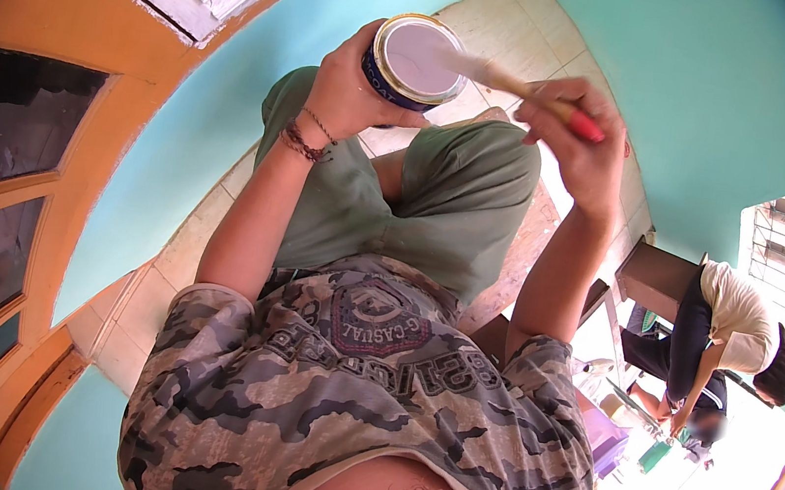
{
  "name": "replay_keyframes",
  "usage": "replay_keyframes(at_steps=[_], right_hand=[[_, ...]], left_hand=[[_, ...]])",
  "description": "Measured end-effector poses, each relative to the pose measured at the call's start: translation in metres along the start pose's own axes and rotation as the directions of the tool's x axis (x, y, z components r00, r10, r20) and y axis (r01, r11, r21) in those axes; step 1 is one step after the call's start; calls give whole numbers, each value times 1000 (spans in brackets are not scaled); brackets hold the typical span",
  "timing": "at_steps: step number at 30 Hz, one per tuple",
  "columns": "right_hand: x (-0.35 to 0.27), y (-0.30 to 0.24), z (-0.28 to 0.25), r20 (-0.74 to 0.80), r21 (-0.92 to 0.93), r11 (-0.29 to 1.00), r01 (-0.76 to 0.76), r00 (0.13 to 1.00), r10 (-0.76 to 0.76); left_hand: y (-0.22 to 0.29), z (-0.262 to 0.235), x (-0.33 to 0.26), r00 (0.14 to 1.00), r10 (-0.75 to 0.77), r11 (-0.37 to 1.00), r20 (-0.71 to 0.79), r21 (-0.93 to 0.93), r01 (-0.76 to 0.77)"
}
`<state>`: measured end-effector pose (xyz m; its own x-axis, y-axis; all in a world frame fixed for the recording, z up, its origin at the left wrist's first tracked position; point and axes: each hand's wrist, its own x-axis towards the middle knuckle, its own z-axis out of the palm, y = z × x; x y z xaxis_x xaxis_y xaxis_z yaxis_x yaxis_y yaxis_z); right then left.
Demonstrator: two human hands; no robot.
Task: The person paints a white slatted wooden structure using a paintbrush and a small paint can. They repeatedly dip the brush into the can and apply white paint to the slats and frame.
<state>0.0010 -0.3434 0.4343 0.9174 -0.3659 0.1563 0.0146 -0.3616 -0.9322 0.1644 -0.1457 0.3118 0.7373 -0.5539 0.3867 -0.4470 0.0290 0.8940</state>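
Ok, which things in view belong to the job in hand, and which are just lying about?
In use:
open can of pale paint, in the left hand
red-ended paintbrush, in the right hand

Apparently unused:
purple object, lower right
brown boxy piece, right

Item 1: paint can [421, 62], at twelve o'clock; dark blue label [386, 88] bore pale capital letters, only partly in view. Item 2: camouflage shirt [232, 412], at six o'clock; shield-shaped emblem [373, 317] carried a short line of lettering; large dark-outlined characters [386, 368] ran across the fabric on the emblem's six-o'clock side.
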Motion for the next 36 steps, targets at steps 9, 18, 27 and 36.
replay_keyframes(at_steps=[9,18,27,36], right_hand=[[-1,31,-11,170,91,984,156,971,-170],[17,38,41,-168,565,825,-10,978,127],[86,59,55,-487,466,790,398,861,-147],[137,69,104,-628,-178,892,415,650,-428]], left_hand=[[7,-17,0,998,-56,998,2,41,55],[2,-29,13,991,-130,986,26,-99,132],[-24,-34,22,978,-123,991,166,72,112],[-47,-1,24,976,-214,940,33,279,196]])
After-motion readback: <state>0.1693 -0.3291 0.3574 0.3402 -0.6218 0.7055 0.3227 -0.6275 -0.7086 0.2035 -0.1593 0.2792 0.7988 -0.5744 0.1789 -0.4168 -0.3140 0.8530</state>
